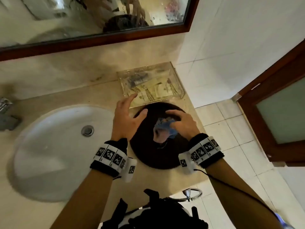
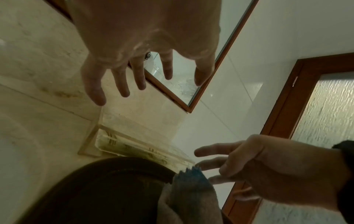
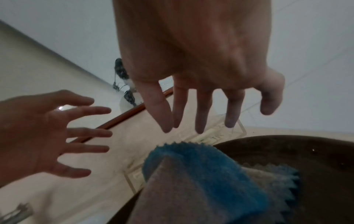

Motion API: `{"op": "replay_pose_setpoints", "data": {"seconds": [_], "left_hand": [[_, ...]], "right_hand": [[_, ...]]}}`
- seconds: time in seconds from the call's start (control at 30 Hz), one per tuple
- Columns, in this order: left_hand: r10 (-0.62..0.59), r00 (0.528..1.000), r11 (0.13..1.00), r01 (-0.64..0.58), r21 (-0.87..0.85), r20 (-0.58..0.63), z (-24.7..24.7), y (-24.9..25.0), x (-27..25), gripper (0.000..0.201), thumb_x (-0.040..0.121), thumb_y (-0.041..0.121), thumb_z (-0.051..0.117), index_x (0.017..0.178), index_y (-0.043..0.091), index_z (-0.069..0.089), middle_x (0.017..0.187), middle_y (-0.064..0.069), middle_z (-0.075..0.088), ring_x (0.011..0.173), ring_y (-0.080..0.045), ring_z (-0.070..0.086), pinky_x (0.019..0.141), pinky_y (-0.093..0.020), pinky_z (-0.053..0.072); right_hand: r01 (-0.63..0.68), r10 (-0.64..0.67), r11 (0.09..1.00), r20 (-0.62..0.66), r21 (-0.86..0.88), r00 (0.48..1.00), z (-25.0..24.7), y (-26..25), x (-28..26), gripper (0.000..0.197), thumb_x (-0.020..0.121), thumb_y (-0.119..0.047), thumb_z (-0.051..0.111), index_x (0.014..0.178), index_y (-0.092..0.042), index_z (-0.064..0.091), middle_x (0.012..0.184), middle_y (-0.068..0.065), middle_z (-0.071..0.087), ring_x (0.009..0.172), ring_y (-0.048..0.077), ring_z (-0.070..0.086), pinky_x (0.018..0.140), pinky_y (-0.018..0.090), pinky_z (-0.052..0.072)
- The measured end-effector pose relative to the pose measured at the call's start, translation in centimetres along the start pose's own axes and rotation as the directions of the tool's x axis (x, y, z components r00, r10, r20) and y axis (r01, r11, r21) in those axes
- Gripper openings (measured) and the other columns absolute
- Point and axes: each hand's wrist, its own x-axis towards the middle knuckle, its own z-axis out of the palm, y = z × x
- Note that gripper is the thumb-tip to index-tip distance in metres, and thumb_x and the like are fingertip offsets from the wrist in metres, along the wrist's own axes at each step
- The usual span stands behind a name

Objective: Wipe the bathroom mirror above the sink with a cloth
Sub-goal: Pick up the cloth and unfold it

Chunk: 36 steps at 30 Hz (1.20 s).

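The wood-framed mirror (image 1: 99, 14) hangs on the wall above the counter, its glass spotted and streaked. A blue and grey cloth (image 1: 162, 131) lies bunched on a dark round tray (image 1: 148, 156) to the right of the sink. My right hand (image 1: 179, 121) hovers just over the cloth with straight, spread fingers (image 3: 201, 106), and the right wrist view shows the cloth (image 3: 201, 174) below them, not gripped. At the tray's left edge my left hand (image 1: 130, 111) is open and holds nothing. Its fingers (image 2: 122, 81) point toward the mirror's lower corner (image 2: 182, 84).
A white oval sink (image 1: 49, 146) with a metal drain fills the counter's left, with a faucet (image 1: 6, 113) at the far left. A clear box (image 1: 179, 95) of sachets stands behind the dark tray. A wooden door (image 1: 280, 104) with frosted glass is to the right.
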Motion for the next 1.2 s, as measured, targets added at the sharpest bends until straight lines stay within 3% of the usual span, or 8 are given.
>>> {"op": "replay_pose_setpoints", "data": {"seconds": [0.13, 0.33, 0.53, 0.7, 0.77, 0.9, 1.1, 1.2], "left_hand": [[-0.04, 0.998, 0.999, 0.039, 0.021, 0.045, 0.7, -0.3, -0.2, 0.054, 0.084, 0.041, 0.069, 0.134, 0.047, 0.047, 0.132, 0.007, 0.044, 0.125, -0.011, 0.046, 0.104, -0.033, 0.041], [-0.041, 0.997, 0.997, 0.038, 0.061, 0.058, 1.1, -0.6, -0.2, 0.053, 0.086, 0.04, 0.068, 0.134, 0.047, 0.047, 0.131, 0.01, 0.044, 0.124, -0.009, 0.045, 0.103, -0.031, 0.04], [-0.015, 1.0, 0.997, 0.014, 0.072, 0.015, 0.4, -0.5, -0.3, 0.046, 0.086, 0.041, 0.067, 0.128, 0.049, 0.05, 0.121, 0.011, 0.048, 0.114, -0.002, 0.048, 0.098, -0.027, 0.042], [0.015, 1.0, 0.997, -0.016, 0.072, 0.023, -0.6, -0.2, -0.6, 0.046, 0.084, 0.043, 0.066, 0.127, 0.05, 0.05, 0.12, 0.011, 0.051, 0.112, 0.0, 0.05, 0.097, -0.027, 0.043], [0.029, 0.999, 0.997, -0.03, 0.078, 0.02, -1.0, 0.0, -0.7, 0.047, 0.085, 0.043, 0.066, 0.128, 0.049, 0.05, 0.119, 0.01, 0.052, 0.112, 0.0, 0.05, 0.097, -0.026, 0.042], [0.059, 0.998, 0.996, -0.058, 0.072, 0.001, -2.3, 0.7, -0.7, 0.054, 0.077, 0.053, 0.062, 0.13, 0.048, 0.049, 0.12, 0.01, 0.052, 0.11, 0.002, 0.049, 0.089, -0.015, 0.037], [0.142, 0.99, 0.989, -0.14, 0.057, -0.027, -4.9, 2.3, -0.7, 0.059, 0.078, 0.051, 0.063, 0.135, 0.039, 0.049, 0.128, 0.008, 0.052, 0.114, 0.0, 0.048, 0.092, -0.017, 0.038], [0.172, 0.985, 0.985, -0.172, 0.011, -0.011, -6.5, 3.5, -0.3, 0.054, 0.084, 0.037, 0.07, 0.134, 0.04, 0.05, 0.133, 0.011, 0.053, 0.118, 0.0, 0.048, 0.096, -0.017, 0.04]], "right_hand": [[-0.043, 0.072, 0.973, 0.119, -0.228, 0.99, 0.1, 0.7, 1.0, 0.055, 0.066, -0.019, 0.06, 0.111, -0.051, 0.061, 0.129, -0.008, 0.059, 0.131, 0.02, 0.039, 0.11, 0.052, 0.022], [-0.003, 0.073, 0.895, 0.139, -0.447, 0.988, 0.1, 1.0, 2.1, 0.021, 0.079, -0.031, 0.067, 0.096, -0.042, 0.063, 0.111, -0.003, 0.064, 0.121, 0.02, 0.045, 0.104, 0.047, 0.019], [0.06, -0.003, 0.923, 0.149, -0.38, 0.989, -0.7, -0.8, 1.4, 0.012, 0.079, -0.029, 0.063, 0.089, -0.035, 0.061, 0.095, -0.001, 0.067, 0.1, 0.018, 0.051, 0.103, 0.039, 0.018], [0.134, -0.069, 0.945, 0.218, -0.3, 0.973, -1.5, -3.1, 1.0, 0.005, 0.068, -0.032, 0.056, 0.064, -0.032, 0.055, 0.074, -0.007, 0.059, 0.087, 0.02, 0.054, 0.085, 0.037, 0.036], [0.181, -0.127, 0.948, 0.209, -0.262, 0.97, -1.7, -4.1, 0.7, 0.01, 0.072, -0.028, 0.058, 0.062, -0.028, 0.056, 0.07, -0.007, 0.057, 0.08, 0.019, 0.054, 0.072, 0.034, 0.04], [0.274, -0.242, 0.95, 0.204, -0.148, 0.949, -2.3, -6.7, 0.0, 0.017, 0.062, -0.028, 0.052, 0.065, -0.012, 0.057, 0.065, 0.001, 0.055, 0.07, 0.017, 0.051, 0.069, 0.037, 0.043], [0.435, -0.404, 0.892, 0.217, -0.122, 0.889, -3.2, -11.6, -1.2, 0.009, 0.063, -0.026, 0.052, 0.058, -0.02, 0.049, 0.059, -0.004, 0.048, 0.061, 0.013, 0.046, 0.072, 0.038, 0.039], [0.52, -0.492, 0.851, 0.237, -0.069, 0.837, -3.9, -14.4, -2.1, 0.003, 0.064, -0.021, 0.053, 0.061, -0.022, 0.053, 0.058, -0.008, 0.049, 0.057, 0.004, 0.044, 0.061, 0.026, 0.037]]}}
